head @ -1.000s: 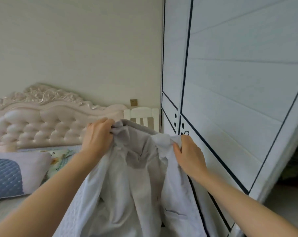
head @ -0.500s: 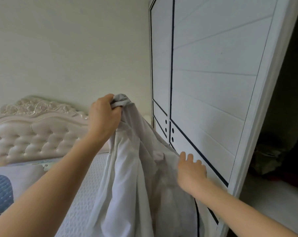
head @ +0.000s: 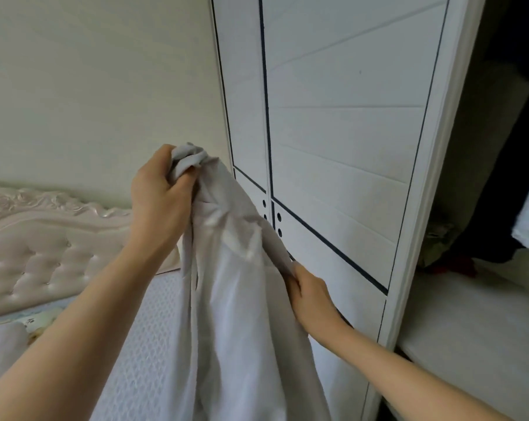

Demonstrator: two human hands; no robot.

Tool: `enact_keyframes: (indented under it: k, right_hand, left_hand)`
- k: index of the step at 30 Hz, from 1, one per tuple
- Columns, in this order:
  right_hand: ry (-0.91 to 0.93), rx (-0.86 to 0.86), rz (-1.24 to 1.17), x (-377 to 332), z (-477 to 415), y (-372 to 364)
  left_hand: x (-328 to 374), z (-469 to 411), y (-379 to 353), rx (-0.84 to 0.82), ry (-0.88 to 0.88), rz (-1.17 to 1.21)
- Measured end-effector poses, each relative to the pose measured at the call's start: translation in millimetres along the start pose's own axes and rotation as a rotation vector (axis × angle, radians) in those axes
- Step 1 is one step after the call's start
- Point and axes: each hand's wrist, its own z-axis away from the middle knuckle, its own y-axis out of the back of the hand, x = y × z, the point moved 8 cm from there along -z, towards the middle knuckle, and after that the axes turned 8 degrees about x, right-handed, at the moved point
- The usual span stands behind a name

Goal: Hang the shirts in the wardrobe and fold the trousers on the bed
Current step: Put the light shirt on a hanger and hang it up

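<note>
A white shirt (head: 242, 299) is held raised beside the bed (head: 141, 344), in front of the wardrobe door (head: 333, 147). The fingers of the left hand (head: 160, 196) are closed on the bunched collar, which has been lifted higher than a second ago. The right hand (head: 308, 293), previously at the other shoulder, has been moved down; its fingers are closed on the side edge of the cloth. No hanger is seen. The open wardrobe interior (head: 500, 177) lies to the right. Hanging is judged not yet begun; the garment is being straightened first.
</note>
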Motion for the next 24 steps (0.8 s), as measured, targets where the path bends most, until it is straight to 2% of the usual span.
enact_keyframes:
  k: [6,12,17,20,22,24]
  right_hand:
    - [0.111,0.301,-0.121,-30,18,85]
    - [0.044,0.463,-0.153,-30,43,157]
    - [0.011,0.603,-0.068,-20,73,218]
    - [-0.023,0.666,-0.026,-11,88,255]
    - [-0.035,0.706,0.023,-7,98,278]
    - [-0.029,0.738,0.06,-5,108,299]
  left_hand:
    - [-76,24,-2,-0.034,0.18,0.0]
    - [-83,69,-62,-0.353,0.207,-0.069]
    - [-40,105,-107,-0.615,0.088,-0.053]
    - [-13,133,-131,-0.836,0.014,-0.052]
    - [7,150,-145,-0.967,-0.129,-0.132]
    - [26,162,-155,-0.962,-0.293,-0.239]
